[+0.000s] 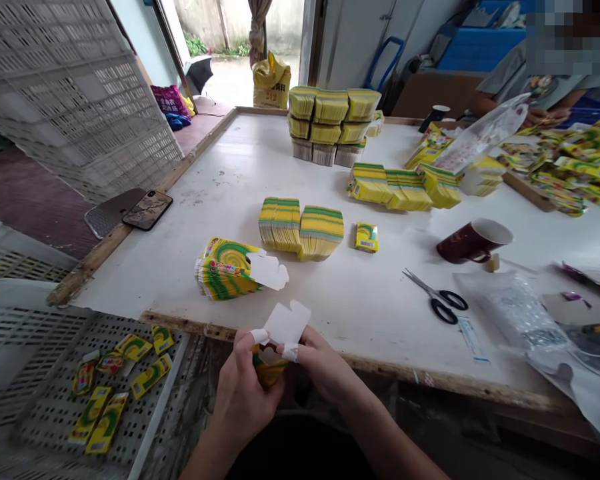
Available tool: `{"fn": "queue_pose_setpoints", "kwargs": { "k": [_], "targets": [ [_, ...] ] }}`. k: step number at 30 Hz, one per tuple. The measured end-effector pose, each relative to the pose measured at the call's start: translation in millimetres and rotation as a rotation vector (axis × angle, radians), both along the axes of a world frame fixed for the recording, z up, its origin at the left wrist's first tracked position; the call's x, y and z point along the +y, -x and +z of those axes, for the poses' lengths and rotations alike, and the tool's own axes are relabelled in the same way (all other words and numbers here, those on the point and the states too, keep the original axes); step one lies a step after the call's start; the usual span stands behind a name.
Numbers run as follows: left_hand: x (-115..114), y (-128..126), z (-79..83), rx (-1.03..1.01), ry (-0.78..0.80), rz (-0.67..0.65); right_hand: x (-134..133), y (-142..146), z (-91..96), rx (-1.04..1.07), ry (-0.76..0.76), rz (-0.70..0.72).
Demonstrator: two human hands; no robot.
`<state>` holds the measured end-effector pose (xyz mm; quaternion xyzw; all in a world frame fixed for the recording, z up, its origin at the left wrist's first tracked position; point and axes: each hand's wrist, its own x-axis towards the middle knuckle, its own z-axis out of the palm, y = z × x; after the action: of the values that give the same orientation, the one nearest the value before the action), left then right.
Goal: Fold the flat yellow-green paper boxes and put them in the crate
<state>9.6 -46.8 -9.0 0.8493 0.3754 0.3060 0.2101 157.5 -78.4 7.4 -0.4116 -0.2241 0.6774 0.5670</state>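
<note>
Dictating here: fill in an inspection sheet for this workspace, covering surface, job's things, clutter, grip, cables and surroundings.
Surface: white tabletop, marked, with worn wooden edging.
Job's things: yellow-green carton in hand, white flap raised; stack of flattened cartons nearby.
Clutter: open scissors, maroon mug, phone.
Grip: left hand and right hand both hold the carton; white wraps on fingers.
Cables: nothing clearly seen.
Surroundings: plastic crate holding small packs; another person far right.

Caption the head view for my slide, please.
Left hand and right hand hold an open carton by a table.
</note>
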Motion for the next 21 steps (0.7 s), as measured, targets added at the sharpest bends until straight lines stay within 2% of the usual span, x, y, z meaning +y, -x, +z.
{"fn": "queue_pose_setpoints", "kwargs": {
  "k": [2, 4, 6, 9, 11, 14, 17, 18, 19, 21],
  "targets": [
    [1.1, -1.2, 1.8, 0.035, -0.031, -0.003, -1.9, 2.2, -6.2, 0.018, 0.018, -0.019],
    [3.0, -2.0, 4.5, 0.077, -0.04, -0.004, -5.5, 2.4, -8.1, -0.093, -0.012, -0.025],
    [5.1, -2.8, 6.0, 0.107, 0.012, -0.028, -10.6, 1.5, -4.9, -0.319, -0.095, 0.02],
    [6.8, -4.9, 2.1, 0.116, 0.155, -0.134, -17.4, 1.5, 1.9, -0.673, -0.262, 0.162],
    [7.0, -6.1, -4.4, 0.143, 0.146, -0.166, -18.6, 2.7, 2.0, -0.834, -0.374, 0.218],
    [8.4, -4.1, -12.4, 0.19, 0.021, -0.094, -15.5, 2.0, -7.1, -0.901, -0.458, 0.156],
    [14.5, 5.7, -11.4, 0.189, -0.002, -0.011, -11.9, -4.2, -18.7, -0.892, -0.408, -0.045],
    [17.7, 10.1, -9.3, 0.185, 0.013, -0.002, -11.3, -6.6, -21.3, -0.914, -0.401, -0.066],
    [21.0, 14.6, -6.8, 0.176, 0.033, -0.005, -10.9, -8.7, -23.1, -0.947, -0.409, -0.041],
    [27.4, 22.7, -1.7, 0.153, 0.06, -0.03, -10.2, -11.8, -24.6, -1.03, -0.45, 0.113]
  ]
}}
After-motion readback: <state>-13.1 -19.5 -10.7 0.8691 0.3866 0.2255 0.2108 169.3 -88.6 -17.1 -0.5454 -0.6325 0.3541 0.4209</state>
